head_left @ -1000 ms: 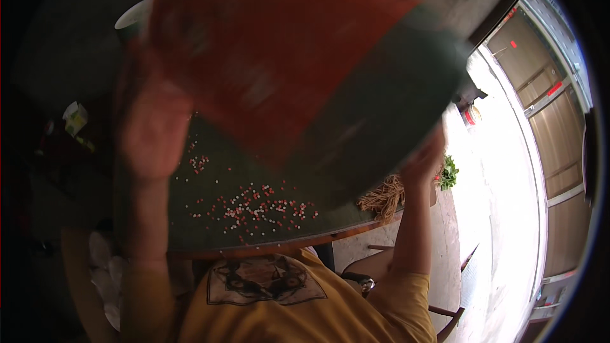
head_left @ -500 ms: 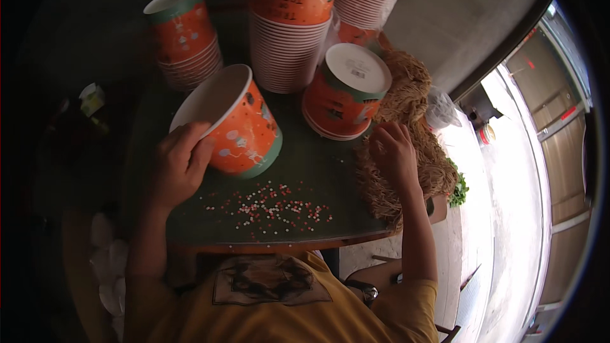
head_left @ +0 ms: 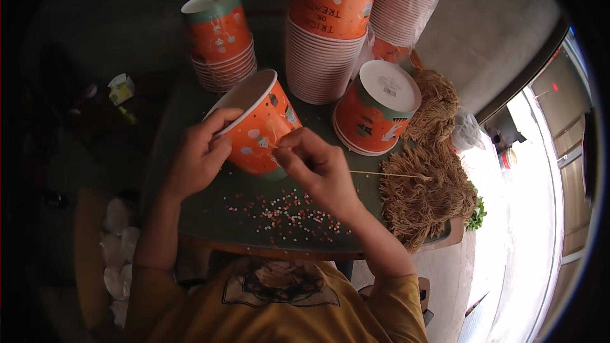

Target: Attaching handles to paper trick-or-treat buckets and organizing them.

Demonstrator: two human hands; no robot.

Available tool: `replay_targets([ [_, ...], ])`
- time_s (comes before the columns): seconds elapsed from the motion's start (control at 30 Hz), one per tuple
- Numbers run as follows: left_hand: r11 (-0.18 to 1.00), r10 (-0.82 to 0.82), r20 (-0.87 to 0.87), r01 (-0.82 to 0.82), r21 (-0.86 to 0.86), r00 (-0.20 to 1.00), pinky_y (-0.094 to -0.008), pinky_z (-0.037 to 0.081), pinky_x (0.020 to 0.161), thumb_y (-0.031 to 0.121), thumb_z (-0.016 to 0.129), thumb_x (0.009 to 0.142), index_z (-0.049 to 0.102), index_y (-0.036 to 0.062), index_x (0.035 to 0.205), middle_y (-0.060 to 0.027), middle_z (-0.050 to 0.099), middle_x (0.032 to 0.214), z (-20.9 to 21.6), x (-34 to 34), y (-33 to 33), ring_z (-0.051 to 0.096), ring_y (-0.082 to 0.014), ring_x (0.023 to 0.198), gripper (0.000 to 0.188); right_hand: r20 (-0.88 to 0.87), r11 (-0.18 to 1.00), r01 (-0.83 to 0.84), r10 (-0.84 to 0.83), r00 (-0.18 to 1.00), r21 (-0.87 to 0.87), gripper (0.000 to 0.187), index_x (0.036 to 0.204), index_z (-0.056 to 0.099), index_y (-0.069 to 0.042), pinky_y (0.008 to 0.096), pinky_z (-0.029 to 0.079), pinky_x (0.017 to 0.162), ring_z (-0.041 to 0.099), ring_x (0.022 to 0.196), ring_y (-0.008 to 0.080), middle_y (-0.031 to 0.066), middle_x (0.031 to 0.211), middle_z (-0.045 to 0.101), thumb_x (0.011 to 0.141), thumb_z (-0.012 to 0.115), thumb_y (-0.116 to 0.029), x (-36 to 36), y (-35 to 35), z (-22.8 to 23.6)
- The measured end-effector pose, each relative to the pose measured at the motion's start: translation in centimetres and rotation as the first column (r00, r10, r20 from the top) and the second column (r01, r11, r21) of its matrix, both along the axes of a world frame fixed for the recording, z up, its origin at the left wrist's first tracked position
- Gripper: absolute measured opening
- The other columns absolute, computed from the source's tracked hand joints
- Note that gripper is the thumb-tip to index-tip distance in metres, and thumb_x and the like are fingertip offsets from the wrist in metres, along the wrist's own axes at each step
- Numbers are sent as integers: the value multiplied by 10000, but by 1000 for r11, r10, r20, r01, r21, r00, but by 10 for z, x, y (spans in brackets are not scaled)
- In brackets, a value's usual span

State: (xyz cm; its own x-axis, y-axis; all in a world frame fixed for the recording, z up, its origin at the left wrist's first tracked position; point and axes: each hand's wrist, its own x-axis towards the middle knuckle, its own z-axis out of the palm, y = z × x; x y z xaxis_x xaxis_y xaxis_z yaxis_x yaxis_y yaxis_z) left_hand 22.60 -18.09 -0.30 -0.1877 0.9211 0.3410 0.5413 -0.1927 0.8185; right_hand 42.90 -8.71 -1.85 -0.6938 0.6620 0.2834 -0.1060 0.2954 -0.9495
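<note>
My left hand [head_left: 200,155] grips the rim of an orange paper bucket [head_left: 257,133] with a green base band, tilted so its white inside faces away to the upper left. Against the bucket's printed side, the fingertips of my right hand [head_left: 318,168] are pinched on the end of a thin tan cord [head_left: 381,173]. The cord trails out behind that hand to a tangled heap of brown cords [head_left: 426,187] on the right. Small red and white beads [head_left: 295,213] lie scattered on the dark green table [head_left: 203,216] below the bucket.
Behind stand a short stack of upside-down buckets [head_left: 219,32], a tall stack [head_left: 327,44] and a plastic-wrapped stack [head_left: 406,6]. Another upside-down bucket pile [head_left: 375,111] sits by the cords. White rounded objects [head_left: 117,248] are at lower left.
My right hand has moved left from the cord heap to the bucket's side, drawing a cord along. My left hand still holds the rim. The whole view has shifted somewhat.
</note>
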Motion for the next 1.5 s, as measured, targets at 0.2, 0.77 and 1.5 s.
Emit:
replay_targets([
  [0.2,1000,-5,83,5,5,997,-210,422,711,-29,444,864,543,-16,1191,-21,597,966,-4,-14,-9,494,-33,808,342,-164,998,35,-26,986,53,96,922,600,-4,226,353,482,413,519,26,1,578,516,918,609,-99,-25,6,-16],
  [0.77,993,-48,153,63,-97,987,-240,489,742,-2,547,908,548,-14,1157,-38,625,917,16,2,6,574,-63,826,249,-146,987,-30,7,989,-156,64,824,555,1,213,379,499,451,566,26,-8,643,539,873,553,-39,-40,8,-19],
  [1.5,993,-102,-101,108,56,990,-294,507,770,69,547,937,569,11,1195,-111,651,977,6,20,-3,641,-156,867,266,-125,941,250,-226,966,227,123,796,511,-24,285,465,510,557,534,165,82,691,575,781,627,15,-30,-6,-15],
])
